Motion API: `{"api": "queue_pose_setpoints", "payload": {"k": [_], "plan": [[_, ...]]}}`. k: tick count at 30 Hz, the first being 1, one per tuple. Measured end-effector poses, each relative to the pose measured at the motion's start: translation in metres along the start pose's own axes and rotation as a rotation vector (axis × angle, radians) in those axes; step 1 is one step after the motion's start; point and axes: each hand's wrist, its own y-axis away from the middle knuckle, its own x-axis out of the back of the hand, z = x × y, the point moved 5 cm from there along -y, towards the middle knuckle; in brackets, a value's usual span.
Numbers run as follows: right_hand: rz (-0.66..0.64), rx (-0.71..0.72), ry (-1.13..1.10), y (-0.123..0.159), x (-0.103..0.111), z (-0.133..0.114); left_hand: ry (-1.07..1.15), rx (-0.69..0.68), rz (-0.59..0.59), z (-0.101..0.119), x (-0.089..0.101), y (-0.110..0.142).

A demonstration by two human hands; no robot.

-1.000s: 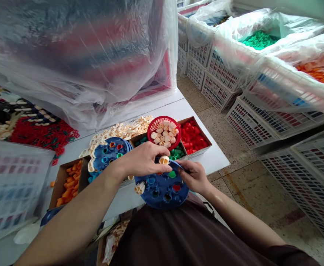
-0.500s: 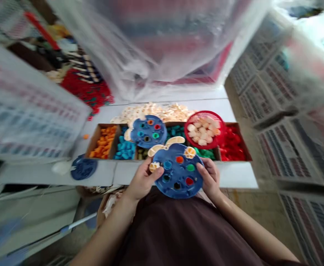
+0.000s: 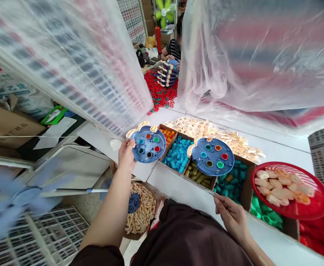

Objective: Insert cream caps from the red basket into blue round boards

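At the white table's edge (image 3: 286,153), the right hand (image 3: 231,218) is hanging half-open beside a cardboard tray (image 3: 246,181); the left hand (image 3: 126,155) is pinching a blue plastic disc (image 3: 147,144) by its rim (coloured caps seated), another blue disc (image 3: 212,157) lying across the tray.

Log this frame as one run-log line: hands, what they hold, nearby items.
left hand: holds blue plastic disc | right hand: empty, by table edge | second blue disc: on cardboard tray
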Motion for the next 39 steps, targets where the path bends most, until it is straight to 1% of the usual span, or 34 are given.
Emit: {"api": "queue_pose_setpoints", "payload": {"k": [2,4,6,8,11,13,15,19,21,23,24,25,26,27,30,32,33,35,37,39], "plan": [[0.029,-0.016,0.061,0.0,0.0,0.004,-0.029,-0.009,0.034,-0.009,0.009,-0.029],[0.066,-0.035,0.113,0.0,0.0,0.006,-0.066,0.002,0.031,-0.024,0.006,-0.051],[0.099,-0.053,0.155,0.001,-0.001,0.008,-0.115,0.022,-0.006,-0.043,-0.006,-0.067],[0.131,-0.074,0.19,0.003,-0.001,0.008,-0.182,0.036,-0.073,-0.061,-0.023,-0.079],[0.179,-0.106,0.229,0.006,-0.001,0.005,-0.316,0.022,-0.181,-0.079,-0.047,-0.092],[0.207,-0.125,0.247,0.009,0.0,0.004,-0.424,-0.016,-0.22,-0.083,-0.057,-0.1],[0.233,-0.144,0.259,0.012,0.003,0.005,-0.543,-0.067,-0.23,-0.081,-0.062,-0.107],[0.255,-0.151,0.262,0.014,0.009,0.008,-0.74,-0.149,-0.245,-0.071,-0.07,-0.119],[0.249,-0.132,0.256,0.013,0.011,0.011,-0.802,-0.179,-0.256,-0.062,-0.074,-0.12],[0.237,-0.103,0.249,0.011,0.014,0.013,-0.837,-0.227,-0.244,-0.051,-0.08,-0.11],[0.234,-0.087,0.246,0.011,0.016,0.013,-0.841,-0.257,-0.239,-0.045,-0.085,-0.099],[0.234,-0.072,0.244,0.01,0.018,0.013,-0.833,-0.284,-0.246,-0.04,-0.093,-0.085],[0.237,-0.059,0.244,0.01,0.019,0.013,-0.816,-0.305,-0.277,-0.038,-0.103,-0.067],[0.243,-0.047,0.245,0.01,0.021,0.012,-0.793,-0.319,-0.335,-0.037,-0.116,-0.047],[0.261,-0.004,0.247,0.011,0.025,0.006,-0.729,-0.323,-0.584,-0.046,-0.161,0.018],[0.289,0.032,0.245,0.015,0.03,0.003,-0.717,-0.312,-0.703,-0.054,-0.185,0.048],[0.311,0.049,0.242,0.018,0.033,0.002,-0.716,-0.306,-0.733,-0.057,-0.194,0.056],[0.369,0.072,0.231,0.028,0.042,0.004,-0.708,-0.299,-0.762,-0.058,-0.205,0.063],[0.425,0.08,0.212,0.041,0.052,0.007,-0.675,-0.303,-0.781,-0.051,-0.21,0.064],[0.461,0.079,0.191,0.054,0.062,0.01,-0.628,-0.312,-0.811,-0.037,-0.213,0.069]]}}
